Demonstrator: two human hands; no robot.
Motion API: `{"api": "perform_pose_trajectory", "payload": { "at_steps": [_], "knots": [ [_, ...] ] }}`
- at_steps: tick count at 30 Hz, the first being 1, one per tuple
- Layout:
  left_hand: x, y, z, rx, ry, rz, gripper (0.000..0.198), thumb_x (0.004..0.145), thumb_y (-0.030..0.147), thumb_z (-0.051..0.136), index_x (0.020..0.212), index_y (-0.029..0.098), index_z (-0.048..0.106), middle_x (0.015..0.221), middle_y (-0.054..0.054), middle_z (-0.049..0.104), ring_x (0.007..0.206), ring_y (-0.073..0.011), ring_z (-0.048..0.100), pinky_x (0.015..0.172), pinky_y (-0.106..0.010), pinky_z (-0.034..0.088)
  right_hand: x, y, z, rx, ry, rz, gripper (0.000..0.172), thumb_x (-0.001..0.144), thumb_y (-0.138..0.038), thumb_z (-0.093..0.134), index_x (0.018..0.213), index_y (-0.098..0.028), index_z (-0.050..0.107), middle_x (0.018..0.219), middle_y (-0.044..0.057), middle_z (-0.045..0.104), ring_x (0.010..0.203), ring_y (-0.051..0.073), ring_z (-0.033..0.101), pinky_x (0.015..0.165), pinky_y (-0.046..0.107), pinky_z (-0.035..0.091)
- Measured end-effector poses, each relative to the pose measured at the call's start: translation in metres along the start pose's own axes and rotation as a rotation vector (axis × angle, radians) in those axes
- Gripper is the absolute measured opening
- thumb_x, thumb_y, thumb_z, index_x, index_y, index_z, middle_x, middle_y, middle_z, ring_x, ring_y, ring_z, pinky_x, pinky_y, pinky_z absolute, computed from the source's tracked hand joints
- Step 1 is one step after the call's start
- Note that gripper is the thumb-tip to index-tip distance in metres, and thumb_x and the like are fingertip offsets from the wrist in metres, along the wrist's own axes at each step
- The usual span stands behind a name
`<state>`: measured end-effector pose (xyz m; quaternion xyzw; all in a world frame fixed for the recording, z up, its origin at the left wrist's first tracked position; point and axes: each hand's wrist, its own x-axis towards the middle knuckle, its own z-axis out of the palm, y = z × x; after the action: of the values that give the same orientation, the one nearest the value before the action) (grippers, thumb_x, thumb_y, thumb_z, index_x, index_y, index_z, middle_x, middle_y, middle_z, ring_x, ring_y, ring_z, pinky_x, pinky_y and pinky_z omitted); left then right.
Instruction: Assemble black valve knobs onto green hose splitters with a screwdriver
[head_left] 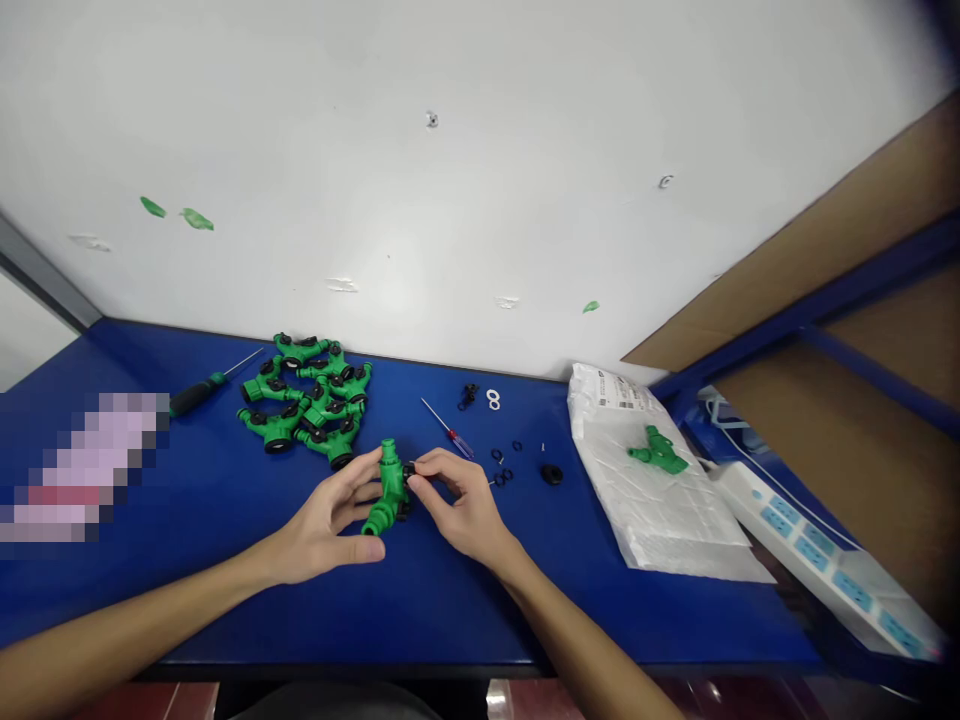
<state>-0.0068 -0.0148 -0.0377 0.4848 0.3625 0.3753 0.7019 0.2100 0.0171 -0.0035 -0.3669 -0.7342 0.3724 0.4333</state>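
Observation:
My left hand (326, 520) grips a green plastic hose splitter (390, 490) from the left, fingers curled around its body. My right hand (457, 502) pinches a small black part (409, 470) on the splitter's right side, and the fingers hide most of that part. Just beyond my hands, a heap of several assembled green splitters with black fittings (304, 400) lies on the blue workbench (225, 560). A thin red-handled screwdriver (450, 432) lies just above my right hand. Small black rubber rings (499, 470) are scattered to its right.
A green-handled screwdriver (202, 388) lies left of the heap. A black rubber washer (552, 474) and a white ring (493, 400) sit nearby. On the right are a white plastic bag (652, 490) holding a green fitting and a power strip (817, 550). A white wall rises behind.

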Motion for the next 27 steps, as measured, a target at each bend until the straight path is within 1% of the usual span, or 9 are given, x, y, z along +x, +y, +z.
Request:
{"api": "perform_pose_trajectory", "payload": {
  "at_steps": [2,5,7,9,12,15,20,23,27],
  "knots": [
    [0.000,0.002,0.002,-0.012,0.012,0.009,0.095,0.071,0.035,0.082,0.150,0.031,0.030,0.158,-0.012,0.031,0.144,-0.0397,0.027,0.112,-0.054,0.033,0.001,0.000,0.000,-0.020,0.024,0.024,0.011,0.087,-0.029,0.065,0.088,-0.018,0.067,0.080,0.005,0.067,0.070,0.016,0.063,0.066,0.028,0.052],
    [0.001,0.008,0.005,-0.069,0.003,0.043,0.085,0.072,0.033,0.081,0.147,0.030,0.039,0.153,-0.013,0.040,0.142,-0.0402,0.031,0.111,-0.054,0.034,0.002,-0.001,-0.003,-0.076,0.051,0.042,0.011,0.087,-0.029,0.066,0.087,-0.019,0.069,0.077,0.004,0.069,0.068,0.016,0.064,0.065,0.028,0.053],
    [0.003,0.011,0.006,-0.127,0.012,0.059,0.077,0.075,0.031,0.079,0.143,0.030,0.044,0.150,-0.012,0.045,0.140,-0.0395,0.035,0.111,-0.055,0.034,0.003,-0.002,-0.008,-0.095,0.082,0.026,0.010,0.088,-0.027,0.064,0.087,-0.019,0.070,0.077,0.005,0.070,0.068,0.016,0.065,0.065,0.028,0.053],
    [0.005,0.013,0.005,-0.199,0.012,0.054,0.069,0.078,0.031,0.076,0.141,0.030,0.047,0.149,-0.012,0.046,0.138,-0.0392,0.039,0.109,-0.057,0.035,0.004,-0.004,-0.012,-0.110,0.096,-0.017,0.009,0.088,-0.025,0.064,0.089,-0.020,0.071,0.080,0.005,0.071,0.071,0.017,0.066,0.067,0.029,0.054],
    [0.007,0.010,0.003,-0.309,-0.037,0.027,0.063,0.080,0.035,0.073,0.138,0.030,0.050,0.148,-0.014,0.047,0.133,-0.0409,0.046,0.105,-0.060,0.038,0.005,-0.005,-0.015,-0.128,0.047,-0.112,0.011,0.090,-0.022,0.062,0.095,-0.021,0.072,0.087,0.007,0.072,0.078,0.018,0.067,0.073,0.030,0.055],
    [0.007,0.009,0.002,-0.367,-0.093,0.013,0.061,0.080,0.039,0.072,0.137,0.028,0.052,0.147,-0.015,0.049,0.127,-0.0421,0.051,0.102,-0.062,0.039,0.005,-0.005,-0.015,-0.145,-0.004,-0.172,0.015,0.092,-0.021,0.058,0.099,-0.021,0.072,0.090,0.007,0.071,0.078,0.018,0.067,0.073,0.031,0.056],
    [0.007,0.022,0.007,-0.416,-0.220,0.003,0.060,0.080,0.040,0.072,0.135,0.023,0.055,0.133,-0.018,0.062,0.116,-0.0419,0.061,0.099,-0.063,0.040,0.004,-0.003,-0.016,-0.208,-0.024,-0.251,0.019,0.094,-0.017,0.054,0.103,-0.022,0.071,0.092,0.008,0.068,0.081,0.017,0.065,0.073,0.029,0.055],
    [0.007,0.030,0.012,-0.463,-0.248,-0.030,0.058,0.079,0.041,0.073,0.131,0.021,0.059,0.126,-0.017,0.066,0.113,-0.0409,0.063,0.099,-0.061,0.041,0.004,-0.004,-0.019,-0.209,-0.043,-0.283,0.020,0.094,-0.016,0.054,0.103,-0.021,0.071,0.091,0.007,0.067,0.079,0.016,0.065,0.071,0.029,0.054],
    [0.008,0.031,0.012,-0.504,-0.248,-0.053,0.055,0.079,0.042,0.072,0.128,0.019,0.061,0.123,-0.017,0.068,0.112,-0.0402,0.064,0.098,-0.059,0.042,0.003,-0.004,-0.021,-0.211,-0.086,-0.295,0.022,0.095,-0.018,0.051,0.104,-0.022,0.070,0.093,0.008,0.065,0.080,0.016,0.065,0.071,0.029,0.055]
  ]
}}
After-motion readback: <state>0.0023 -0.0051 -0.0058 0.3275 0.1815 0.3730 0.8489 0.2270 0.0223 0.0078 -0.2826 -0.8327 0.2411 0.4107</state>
